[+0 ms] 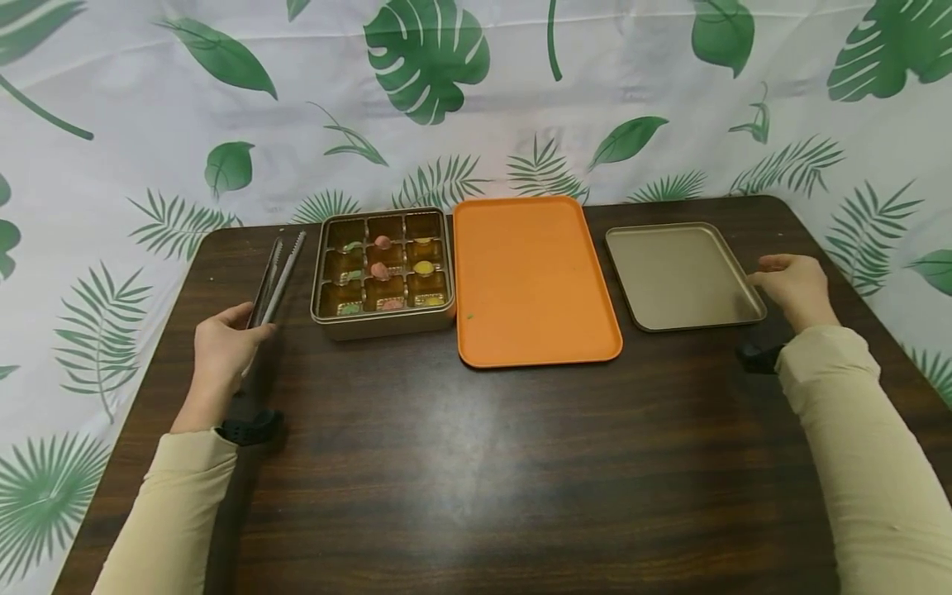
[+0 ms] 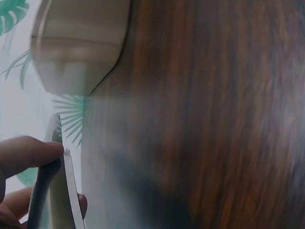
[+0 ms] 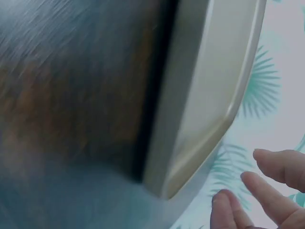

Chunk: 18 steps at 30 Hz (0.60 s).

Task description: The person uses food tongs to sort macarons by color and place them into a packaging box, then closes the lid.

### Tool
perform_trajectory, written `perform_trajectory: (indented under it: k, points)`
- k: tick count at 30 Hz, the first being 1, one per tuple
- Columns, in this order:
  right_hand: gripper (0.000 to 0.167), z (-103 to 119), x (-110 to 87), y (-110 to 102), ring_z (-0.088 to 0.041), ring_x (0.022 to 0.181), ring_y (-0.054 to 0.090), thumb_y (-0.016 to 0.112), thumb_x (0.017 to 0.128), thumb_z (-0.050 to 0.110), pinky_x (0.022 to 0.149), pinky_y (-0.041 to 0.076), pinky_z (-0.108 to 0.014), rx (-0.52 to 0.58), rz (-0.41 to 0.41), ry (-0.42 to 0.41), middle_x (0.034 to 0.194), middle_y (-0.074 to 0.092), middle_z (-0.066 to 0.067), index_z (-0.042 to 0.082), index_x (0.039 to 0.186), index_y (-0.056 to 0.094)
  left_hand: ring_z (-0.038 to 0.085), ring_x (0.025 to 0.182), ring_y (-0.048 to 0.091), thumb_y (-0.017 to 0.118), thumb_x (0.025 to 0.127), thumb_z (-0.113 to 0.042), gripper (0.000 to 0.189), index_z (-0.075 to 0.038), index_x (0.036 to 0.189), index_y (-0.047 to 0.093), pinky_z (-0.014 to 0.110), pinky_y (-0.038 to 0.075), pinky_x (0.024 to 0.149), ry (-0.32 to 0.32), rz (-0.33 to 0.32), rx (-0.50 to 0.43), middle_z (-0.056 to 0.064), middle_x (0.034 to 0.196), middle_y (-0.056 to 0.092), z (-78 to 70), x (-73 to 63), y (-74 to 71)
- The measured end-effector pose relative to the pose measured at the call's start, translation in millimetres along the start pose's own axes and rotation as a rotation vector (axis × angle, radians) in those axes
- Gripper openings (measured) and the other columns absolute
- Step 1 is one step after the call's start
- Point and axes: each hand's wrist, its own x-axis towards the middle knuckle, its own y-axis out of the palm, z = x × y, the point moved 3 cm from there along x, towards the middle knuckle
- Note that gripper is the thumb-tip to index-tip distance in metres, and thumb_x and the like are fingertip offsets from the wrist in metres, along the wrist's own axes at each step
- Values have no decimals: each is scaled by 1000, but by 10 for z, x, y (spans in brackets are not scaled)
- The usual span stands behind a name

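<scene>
On the left, my left hand [image 1: 226,343] grips a pair of metal tongs [image 1: 277,277] between thumb and fingers, their ends pointing toward the back of the table. The left wrist view shows the thumb laid against the arms of the tongs [image 2: 56,191]. To their right stands a gold square tin [image 1: 383,325] with a compartmented insert holding small green, pink and yellow pieces. At the far right, my right hand [image 1: 797,289] is beside the right edge of a shallow gold tray [image 1: 680,277]. Its fingers [image 3: 271,193] are loosely spread in the right wrist view, with nothing between them.
An orange tray [image 1: 531,281] lies between the tin and the gold tray, a small green speck on it near its left edge. All stand toward the back of a dark wooden table [image 1: 476,463]. A leaf-printed white cloth [image 1: 521,99] hangs close behind.
</scene>
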Motion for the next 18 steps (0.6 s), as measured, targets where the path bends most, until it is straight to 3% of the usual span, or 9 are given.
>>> perform_trajectory:
  k: [4,9,13,15,18]
  points:
    - [62,-100,-2,-2,-54,126,36,49,93,22,101,36,-59,-7,31,38,141,33,-41,-12,142,33,36,132,45,59,91,-15,59,0,145,39,36,45,96,2,16,1,24,146,42,1,25,72]
    - [62,-208,-9,19,-55,129,31,46,92,22,103,33,-61,-19,75,51,142,28,-42,-15,141,32,36,124,50,60,90,-15,57,0,143,42,31,46,88,3,1,23,26,141,48,-5,54,124]
    - [61,-252,5,27,-54,127,32,48,90,19,104,33,-61,-31,91,27,139,30,-44,-18,137,34,39,124,51,62,88,-14,57,1,141,45,42,48,94,18,-27,48,27,139,50,-17,67,144]
    - [60,-261,24,25,-47,109,51,52,88,17,93,45,-52,-37,75,13,128,44,-42,-19,134,38,41,125,50,64,87,-13,57,2,140,46,48,44,101,34,-40,74,28,137,50,-24,77,152]
    - [60,-264,57,33,-16,73,63,56,85,13,72,53,-30,-4,80,14,84,66,-21,-19,133,40,43,123,51,66,86,-14,57,3,137,49,50,42,103,57,-67,127,29,133,54,-26,101,159]
